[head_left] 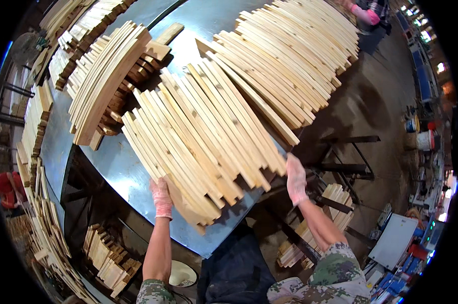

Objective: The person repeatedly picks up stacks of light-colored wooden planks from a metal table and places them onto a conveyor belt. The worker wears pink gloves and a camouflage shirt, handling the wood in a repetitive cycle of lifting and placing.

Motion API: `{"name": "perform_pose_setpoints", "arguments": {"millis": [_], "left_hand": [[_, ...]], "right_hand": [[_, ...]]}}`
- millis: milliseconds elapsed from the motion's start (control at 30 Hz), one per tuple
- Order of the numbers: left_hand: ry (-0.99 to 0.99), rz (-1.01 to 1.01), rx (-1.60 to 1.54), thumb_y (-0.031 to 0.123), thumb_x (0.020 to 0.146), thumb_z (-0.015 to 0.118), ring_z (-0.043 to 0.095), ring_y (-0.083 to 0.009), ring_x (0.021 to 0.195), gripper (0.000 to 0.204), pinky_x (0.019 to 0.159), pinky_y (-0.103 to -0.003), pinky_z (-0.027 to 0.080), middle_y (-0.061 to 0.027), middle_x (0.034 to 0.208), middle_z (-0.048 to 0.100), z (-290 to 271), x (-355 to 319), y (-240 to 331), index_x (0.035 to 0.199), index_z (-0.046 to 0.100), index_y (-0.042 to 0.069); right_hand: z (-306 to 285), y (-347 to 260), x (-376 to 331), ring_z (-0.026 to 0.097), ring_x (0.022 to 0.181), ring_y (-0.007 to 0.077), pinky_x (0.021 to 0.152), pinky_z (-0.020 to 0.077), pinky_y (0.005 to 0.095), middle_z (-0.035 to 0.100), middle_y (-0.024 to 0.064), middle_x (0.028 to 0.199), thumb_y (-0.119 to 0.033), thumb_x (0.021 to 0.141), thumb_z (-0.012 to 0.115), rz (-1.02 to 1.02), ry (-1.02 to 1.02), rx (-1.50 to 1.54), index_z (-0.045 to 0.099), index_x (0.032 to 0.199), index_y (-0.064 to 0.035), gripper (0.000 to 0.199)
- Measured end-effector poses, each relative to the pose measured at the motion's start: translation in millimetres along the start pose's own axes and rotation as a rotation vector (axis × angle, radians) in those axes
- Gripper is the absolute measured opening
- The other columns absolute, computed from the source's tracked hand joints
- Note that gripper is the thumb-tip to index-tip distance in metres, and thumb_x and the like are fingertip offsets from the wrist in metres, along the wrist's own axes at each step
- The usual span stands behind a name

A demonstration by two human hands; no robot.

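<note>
A row of pale wooden strips (pixel 196 134) lies side by side on a shiny metal table (pixel 125 175), with uneven near ends. My left hand (pixel 161 198), in a pinkish-white glove, is closed at the row's near left edge, against the outermost strip. At the near right corner my right hand (pixel 296 178), gloved alike, rests its side against the last strips, fingers stretched out and flat. Part of the fingers of each hand is hidden. One loose strip (pixel 256 104) lies aslant between this row and a second, larger row of strips (pixel 289 58) farther right.
A curved stack of strips (pixel 110 83) stands on the table at the left. More piles (pixel 41 223) line the far left. Below the table are bundles of wood (pixel 110 256) and a dark metal frame (pixel 340 167). Another person's pink-sleeved arm (pixel 365 15) shows at top right.
</note>
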State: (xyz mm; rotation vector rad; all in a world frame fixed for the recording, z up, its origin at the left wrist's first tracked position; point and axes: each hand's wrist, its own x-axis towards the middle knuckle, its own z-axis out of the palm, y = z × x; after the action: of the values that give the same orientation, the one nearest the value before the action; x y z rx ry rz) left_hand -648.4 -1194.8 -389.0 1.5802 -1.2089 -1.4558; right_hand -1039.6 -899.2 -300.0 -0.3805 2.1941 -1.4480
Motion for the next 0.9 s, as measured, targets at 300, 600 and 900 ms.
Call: {"name": "perform_pose_setpoints", "arguments": {"millis": [300, 600, 900], "left_hand": [[-0.154, 0.276, 0.812, 0.059, 0.112, 0.026, 0.009, -0.0448, 0.162, 0.077, 0.130, -0.055, 0.001, -0.0223, 0.175, 0.018, -70.8, 32.3, -5.1, 0.167, 0.028, 0.005], [-0.224, -0.199, -0.538, 0.038, 0.105, 0.067, 0.057, -0.0261, 0.134, 0.070, 0.111, -0.044, 0.051, -0.0117, 0.151, 0.053, -16.0, 3.4, 64.3, 0.161, 0.035, 0.010], [-0.362, -0.522, -0.636, 0.032, 0.091, 0.079, 0.069, -0.0245, 0.112, 0.069, 0.099, -0.043, 0.059, -0.0127, 0.126, 0.067, -46.6, -58.5, 63.5, 0.146, 0.051, 0.002]], "right_hand": [[50.9, -42.6, 100.4, 0.048, 0.147, 0.0254, 0.123, 0.0347, 0.0347, 0.052, 0.0177, 0.158, -0.031, 0.113, 0.048, -0.255, -0.554, -0.003, 0.046, 0.156, 0.0055, 0.056], [135.6, -47.3, 150.3, 0.042, 0.149, 0.0234, 0.123, 0.0352, 0.0401, 0.040, 0.0120, 0.164, -0.043, 0.109, 0.055, 0.065, -0.613, 0.610, 0.021, 0.167, 0.0001, 0.080], [79.6, -42.7, 58.9, 0.069, 0.114, 0.0274, 0.095, 0.0608, 0.0386, 0.063, 0.0147, 0.139, -0.025, 0.100, 0.064, 0.434, -0.611, 0.578, 0.042, 0.154, 0.0023, 0.064]]}}
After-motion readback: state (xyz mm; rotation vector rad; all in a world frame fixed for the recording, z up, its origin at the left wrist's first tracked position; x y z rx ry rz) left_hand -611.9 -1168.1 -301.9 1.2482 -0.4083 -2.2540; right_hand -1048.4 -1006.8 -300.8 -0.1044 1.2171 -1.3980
